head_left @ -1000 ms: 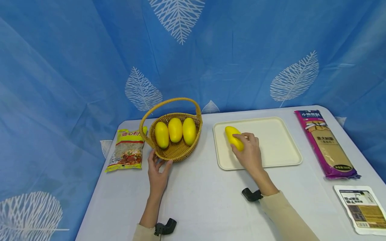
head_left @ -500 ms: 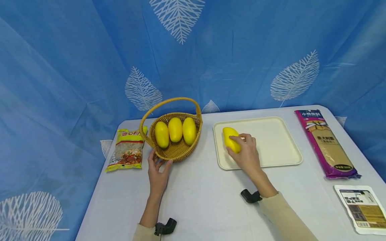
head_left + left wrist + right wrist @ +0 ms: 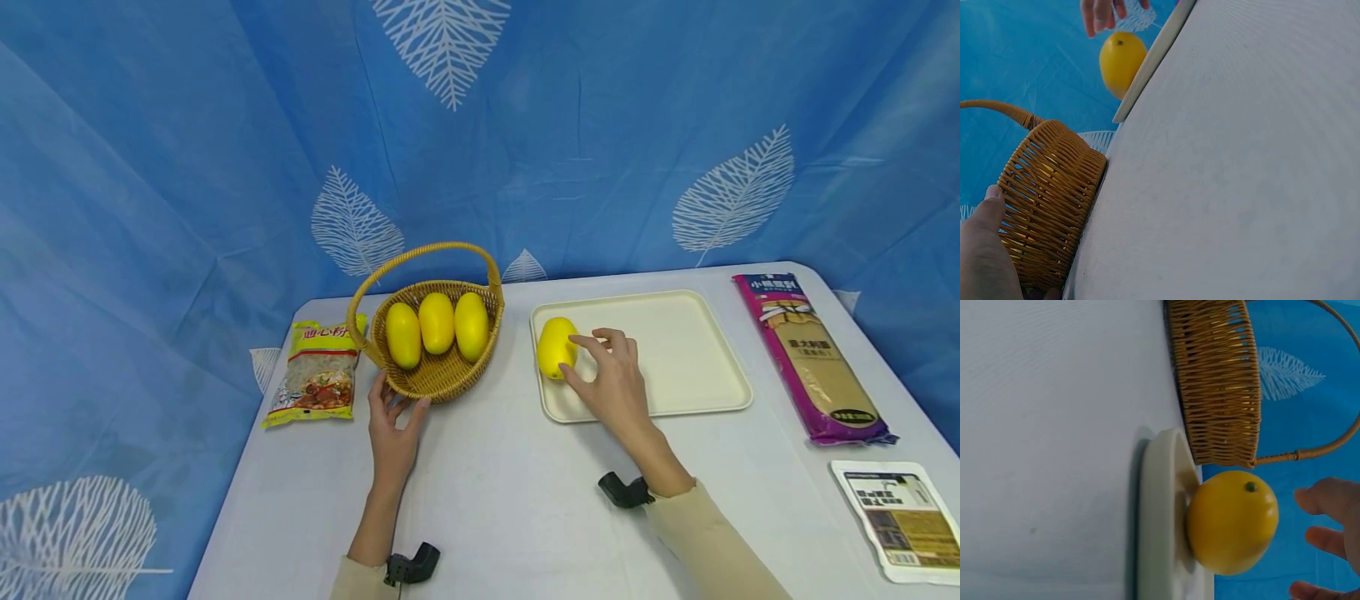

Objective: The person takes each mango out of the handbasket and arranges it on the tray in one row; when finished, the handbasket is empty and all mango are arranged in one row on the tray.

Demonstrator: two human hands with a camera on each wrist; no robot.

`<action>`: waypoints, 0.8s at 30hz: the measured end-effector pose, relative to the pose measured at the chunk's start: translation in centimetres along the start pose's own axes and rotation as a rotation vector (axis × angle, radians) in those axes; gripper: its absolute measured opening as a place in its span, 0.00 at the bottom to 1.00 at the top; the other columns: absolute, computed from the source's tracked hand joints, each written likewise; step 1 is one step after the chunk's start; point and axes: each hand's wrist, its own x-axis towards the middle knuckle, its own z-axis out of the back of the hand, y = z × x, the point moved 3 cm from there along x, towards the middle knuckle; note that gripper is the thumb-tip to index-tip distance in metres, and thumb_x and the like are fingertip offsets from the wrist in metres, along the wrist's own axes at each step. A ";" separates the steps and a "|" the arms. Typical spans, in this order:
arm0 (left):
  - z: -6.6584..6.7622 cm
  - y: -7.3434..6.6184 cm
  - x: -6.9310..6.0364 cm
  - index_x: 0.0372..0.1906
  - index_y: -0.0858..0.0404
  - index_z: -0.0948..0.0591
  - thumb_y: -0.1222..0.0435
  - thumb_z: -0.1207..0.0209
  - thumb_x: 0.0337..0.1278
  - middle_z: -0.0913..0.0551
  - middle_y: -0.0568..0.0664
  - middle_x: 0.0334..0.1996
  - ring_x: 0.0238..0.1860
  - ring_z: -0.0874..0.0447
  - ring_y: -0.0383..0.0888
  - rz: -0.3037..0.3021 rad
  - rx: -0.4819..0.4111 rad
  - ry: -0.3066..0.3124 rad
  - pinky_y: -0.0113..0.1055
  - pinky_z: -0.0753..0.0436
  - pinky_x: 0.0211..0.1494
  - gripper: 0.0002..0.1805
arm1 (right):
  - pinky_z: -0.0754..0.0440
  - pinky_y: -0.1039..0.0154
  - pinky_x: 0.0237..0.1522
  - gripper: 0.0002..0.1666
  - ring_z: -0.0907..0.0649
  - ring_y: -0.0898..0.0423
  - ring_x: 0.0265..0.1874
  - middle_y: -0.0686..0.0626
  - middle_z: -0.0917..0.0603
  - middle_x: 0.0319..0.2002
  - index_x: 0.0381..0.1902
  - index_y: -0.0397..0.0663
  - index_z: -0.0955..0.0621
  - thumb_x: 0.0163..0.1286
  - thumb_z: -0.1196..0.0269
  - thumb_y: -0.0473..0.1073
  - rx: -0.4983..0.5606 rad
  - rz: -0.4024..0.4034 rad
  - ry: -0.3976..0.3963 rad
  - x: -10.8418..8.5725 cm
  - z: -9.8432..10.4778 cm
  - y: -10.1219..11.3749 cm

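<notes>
In the tray's left part lies a yellow mango-like fruit (image 3: 557,347), its end facing the camera in the right wrist view (image 3: 1232,522). My right hand (image 3: 617,387) hovers just right of it, thumb and fingers spread and apart from the fruit, holding nothing. The cream tray (image 3: 738,379) lies on the table. My left hand (image 3: 393,437) holds the near side of the wicker basket (image 3: 442,389); the left wrist view shows the thumb (image 3: 988,212) at the rim, with the other fingers mostly hidden. Three yellow fruits (image 3: 437,323) lie in the basket.
A yellow pasta bag (image 3: 321,375) lies left of the basket, whose tall handle (image 3: 427,248) arches above it. Right of the tray are a purple noodle pack (image 3: 817,358) and a white-edged packet (image 3: 896,521). Blue patterned cloth (image 3: 585,142) hangs behind the table.
The fruit in the tray has shifted left and turned, and my right hand has let go of it, after moving slightly left. My left hand and the basket have stayed still.
</notes>
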 end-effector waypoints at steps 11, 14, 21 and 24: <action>0.2 0.0 0.0 0.73 0.75 0.46 0.73 0.37 0.60 0.38 0.75 0.66 0.64 0.32 0.71 0.001 0.013 -0.004 0.63 0.28 0.59 0.41 | 0.23 0.46 0.49 0.27 0.29 0.41 0.54 0.39 0.26 0.57 0.55 0.49 0.17 0.56 0.25 0.45 0.116 0.132 0.020 1.4 0.7 2.7; 0.2 0.2 0.0 0.73 0.74 0.46 0.72 0.37 0.60 0.37 0.74 0.66 0.63 0.32 0.70 0.002 0.024 -0.010 0.62 0.27 0.60 0.41 | 0.23 0.45 0.52 0.28 0.30 0.41 0.56 0.39 0.26 0.58 0.56 0.50 0.18 0.57 0.26 0.46 0.156 0.184 0.070 1.9 0.3 3.7; 0.2 0.2 0.0 0.73 0.75 0.46 0.72 0.37 0.60 0.38 0.75 0.66 0.64 0.33 0.71 0.001 0.005 -0.006 0.64 0.28 0.60 0.41 | 0.25 0.43 0.59 0.31 0.29 0.42 0.59 0.39 0.27 0.61 0.60 0.52 0.20 0.58 0.27 0.48 0.187 0.280 0.175 3.6 -1.3 6.0; 0.1 0.1 0.1 0.73 0.75 0.46 0.72 0.37 0.60 0.38 0.76 0.66 0.64 0.33 0.71 0.004 0.002 -0.006 0.64 0.28 0.61 0.41 | 0.25 0.43 0.60 0.32 0.28 0.44 0.61 0.41 0.29 0.62 0.62 0.53 0.22 0.60 0.27 0.49 0.195 0.326 0.235 4.5 -2.4 6.8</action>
